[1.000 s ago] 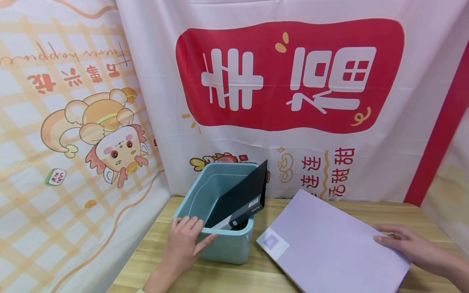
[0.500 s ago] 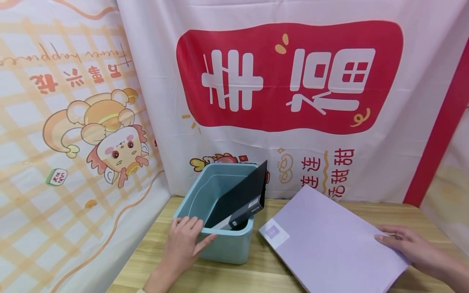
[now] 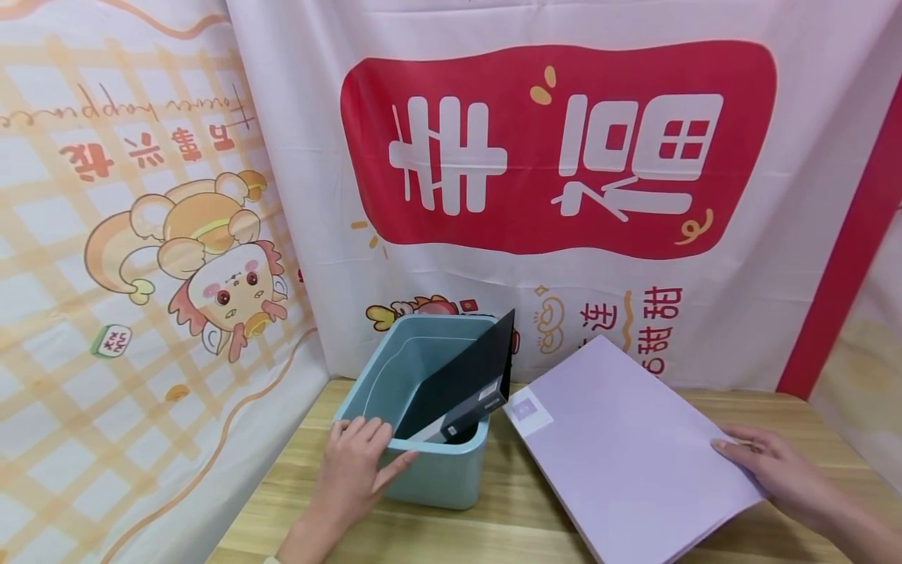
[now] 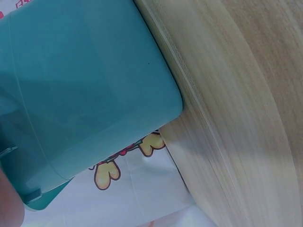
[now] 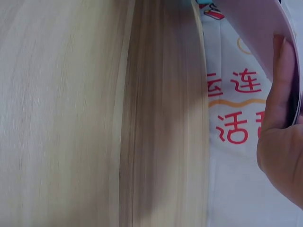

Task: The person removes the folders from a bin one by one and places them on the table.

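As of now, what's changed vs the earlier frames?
The purple folder, held by the right hand, moved: its labelled end rose and shifted slightly right in the head view. Nothing newly gripped or released. Unchanged: left hand on the teal bin, black folder leaning inside it.

The teal bin [image 4: 94,85] is standing with its base resting on the wooden table [image 4: 236,118], whose grain is running past the bin's bottom edge. A thin line is crossing the bin's wall. A small part of the left hand [image 4: 9,205] is showing near the bin's rim. Beyond the bin, a white cloth [image 4: 137,198] is displaying yellow heart-shaped prints [image 4: 106,176].
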A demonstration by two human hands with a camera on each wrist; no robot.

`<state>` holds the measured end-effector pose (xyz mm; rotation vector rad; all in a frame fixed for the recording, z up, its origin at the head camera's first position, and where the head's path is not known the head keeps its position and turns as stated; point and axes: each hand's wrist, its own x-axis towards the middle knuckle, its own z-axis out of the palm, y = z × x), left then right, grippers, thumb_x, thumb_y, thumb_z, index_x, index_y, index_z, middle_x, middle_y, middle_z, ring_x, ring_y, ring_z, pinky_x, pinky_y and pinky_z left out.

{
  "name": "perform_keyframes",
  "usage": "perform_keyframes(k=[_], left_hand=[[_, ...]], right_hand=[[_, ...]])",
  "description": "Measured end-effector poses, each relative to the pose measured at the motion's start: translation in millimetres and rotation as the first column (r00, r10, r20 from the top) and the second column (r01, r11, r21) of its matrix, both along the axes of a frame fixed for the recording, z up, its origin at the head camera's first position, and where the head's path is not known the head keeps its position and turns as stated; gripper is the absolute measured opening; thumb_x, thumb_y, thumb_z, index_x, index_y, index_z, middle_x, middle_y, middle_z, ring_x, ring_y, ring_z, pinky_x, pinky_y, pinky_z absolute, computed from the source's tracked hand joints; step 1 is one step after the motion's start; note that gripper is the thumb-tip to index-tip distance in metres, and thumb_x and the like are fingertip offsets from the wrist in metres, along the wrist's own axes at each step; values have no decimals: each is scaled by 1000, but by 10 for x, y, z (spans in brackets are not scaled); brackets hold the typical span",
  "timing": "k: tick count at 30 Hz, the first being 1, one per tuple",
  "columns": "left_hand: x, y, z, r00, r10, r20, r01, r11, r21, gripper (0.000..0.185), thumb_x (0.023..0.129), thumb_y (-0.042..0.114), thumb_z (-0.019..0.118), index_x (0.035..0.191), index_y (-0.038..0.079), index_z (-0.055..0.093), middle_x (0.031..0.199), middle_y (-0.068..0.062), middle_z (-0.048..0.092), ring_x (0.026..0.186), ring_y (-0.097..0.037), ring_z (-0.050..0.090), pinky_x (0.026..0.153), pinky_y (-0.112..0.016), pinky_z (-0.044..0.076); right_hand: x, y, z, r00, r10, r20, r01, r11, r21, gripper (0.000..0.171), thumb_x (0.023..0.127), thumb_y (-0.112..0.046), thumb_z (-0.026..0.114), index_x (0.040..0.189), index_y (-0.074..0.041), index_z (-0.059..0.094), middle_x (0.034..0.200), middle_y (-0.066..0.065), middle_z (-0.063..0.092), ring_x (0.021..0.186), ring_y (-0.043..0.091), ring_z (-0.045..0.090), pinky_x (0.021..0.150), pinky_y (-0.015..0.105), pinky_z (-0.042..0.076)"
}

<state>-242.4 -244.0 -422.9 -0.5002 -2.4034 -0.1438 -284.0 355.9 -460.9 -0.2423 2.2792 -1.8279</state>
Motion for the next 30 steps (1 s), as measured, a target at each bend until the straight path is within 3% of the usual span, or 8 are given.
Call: perform_keyframes(k=[2, 7, 19, 30], left_hand=[[-2, 0, -4, 1000, 1, 2, -1, 1000, 3, 41, 91, 63, 66, 84, 24, 57, 79, 11, 52, 76, -11, 46, 85, -50, 49], [-8, 0, -12, 1000, -5, -1, 5, 1000, 11, 41, 91, 62, 67, 83, 24, 56, 79, 12, 52, 76, -11, 46, 85, -49, 48], [-27, 15, 3, 1000, -19, -10, 19, 1000, 14, 39, 90, 59, 71, 82, 24, 55, 79, 12, 52, 76, -11, 46, 84, -49, 46], [-27, 4, -15, 999, -31, -11, 31, 999, 19, 41, 90, 59, 69, 81, 24, 53, 78, 12, 50, 75, -11, 44, 84, -49, 42]], right_hand=[[4, -55, 7, 1000, -27, 1, 27, 999, 25, 56, 108, -19, 51, 144, 20, 33, 97, 4, 73, 81, 25, 74, 70, 41, 60], [-7, -165, 23, 998, -59, 7, 59, 997, 50, 69, 108, -21, 52, 149, 21, 17, 100, 4, 71, 82, 24, 73, 71, 40, 59], [-73, -343, -30, 990, -138, 23, 137, 990, 33, 69, 108, -22, 52, 152, 19, 17, 106, 9, 71, 83, 22, 73, 74, 38, 59], [-59, -434, -32, 985, -169, 30, 169, 986, 10, 66, 108, -21, 52, 151, 19, 21, 101, 5, 72, 81, 20, 72, 73, 38, 59]])
